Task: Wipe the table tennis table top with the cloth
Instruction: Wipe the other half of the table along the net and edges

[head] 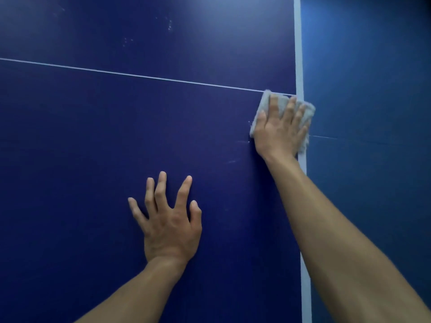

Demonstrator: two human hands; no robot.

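The dark blue table tennis table top fills most of the view. A thin white centre line crosses it from the left towards the right edge. A folded light grey cloth lies at the table's right edge, over the pale border stripe. My right hand presses flat on the cloth with straight, spread fingers. My left hand rests on the bare table top nearer to me, fingers spread, holding nothing.
Beyond the border stripe on the right lies a lighter blue floor. Small white specks mark the far table surface and a spot just left of the cloth.
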